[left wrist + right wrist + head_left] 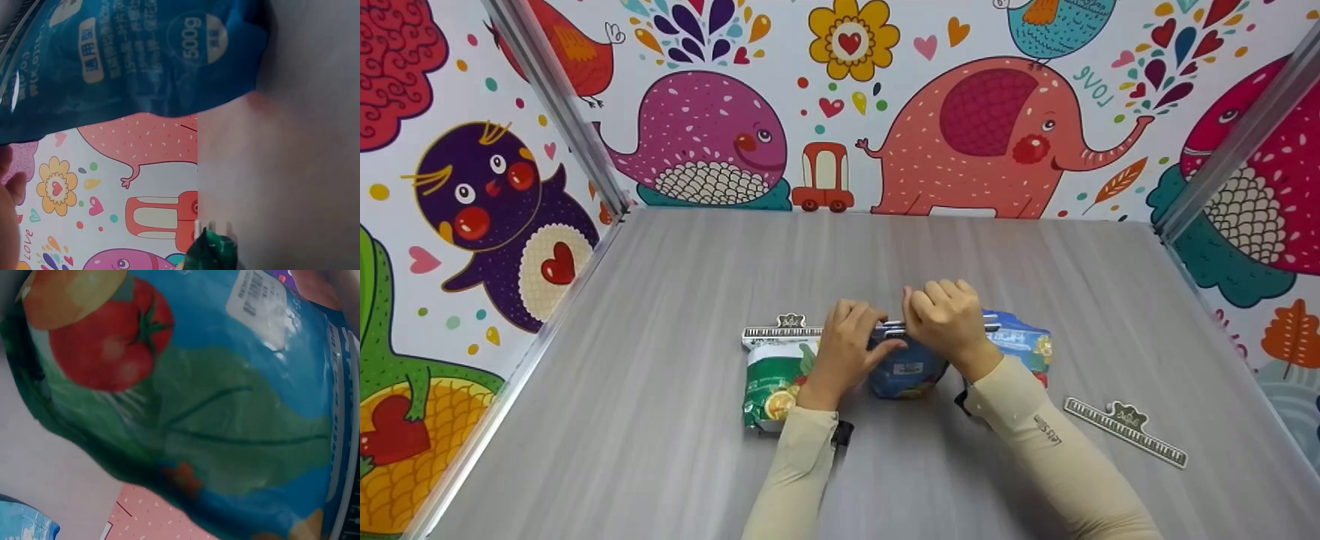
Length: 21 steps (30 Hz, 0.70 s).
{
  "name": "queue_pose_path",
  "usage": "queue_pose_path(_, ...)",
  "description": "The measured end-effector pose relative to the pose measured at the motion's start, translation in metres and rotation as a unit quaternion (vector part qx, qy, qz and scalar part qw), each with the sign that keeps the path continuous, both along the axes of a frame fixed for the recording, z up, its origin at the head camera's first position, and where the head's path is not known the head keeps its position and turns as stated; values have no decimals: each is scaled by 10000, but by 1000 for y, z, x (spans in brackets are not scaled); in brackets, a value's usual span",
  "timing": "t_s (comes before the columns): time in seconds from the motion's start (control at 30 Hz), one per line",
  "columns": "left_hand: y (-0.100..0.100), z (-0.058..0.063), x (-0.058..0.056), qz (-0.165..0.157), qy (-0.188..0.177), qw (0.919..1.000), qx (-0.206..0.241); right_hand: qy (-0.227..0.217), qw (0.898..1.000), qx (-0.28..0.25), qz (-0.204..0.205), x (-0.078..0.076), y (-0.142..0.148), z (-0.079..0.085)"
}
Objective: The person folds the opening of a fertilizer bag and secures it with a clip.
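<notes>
A blue bag (907, 371) with printed vegetables hangs upright between the hands. Along its top edge runs a long bag clip (894, 330) with a piano-key pattern, which also shows at the right edge of the right wrist view. My right hand (949, 319) grips the clip from above, fingers curled over it. At the clip's left end, my left hand (847, 349) pinches clip and bag top between thumb and fingers. The bag's printed back (169, 56) fills the top of the left wrist view; a printed tomato (112, 343) shows in the right wrist view.
A green bag (769, 379) with a clip (784, 332) on its top lies left of the left hand. Another blue bag (1027, 341) sits partly behind the right forearm. A loose clip (1126, 431) lies on the grey table (660, 465) at right. Printed walls surround the table.
</notes>
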State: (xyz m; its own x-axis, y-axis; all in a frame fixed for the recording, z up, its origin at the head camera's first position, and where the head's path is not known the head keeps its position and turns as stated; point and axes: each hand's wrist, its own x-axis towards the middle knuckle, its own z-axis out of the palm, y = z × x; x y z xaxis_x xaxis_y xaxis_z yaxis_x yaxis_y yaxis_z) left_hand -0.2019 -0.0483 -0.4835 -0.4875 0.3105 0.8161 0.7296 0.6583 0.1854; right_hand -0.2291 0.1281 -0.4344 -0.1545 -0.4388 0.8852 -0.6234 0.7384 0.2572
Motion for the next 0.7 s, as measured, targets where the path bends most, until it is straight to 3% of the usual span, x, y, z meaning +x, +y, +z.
queue_pose_path(0.7,-3,2,0,-260,-222,9994,-74,-224,9995,-202,-95,5,-4,1)
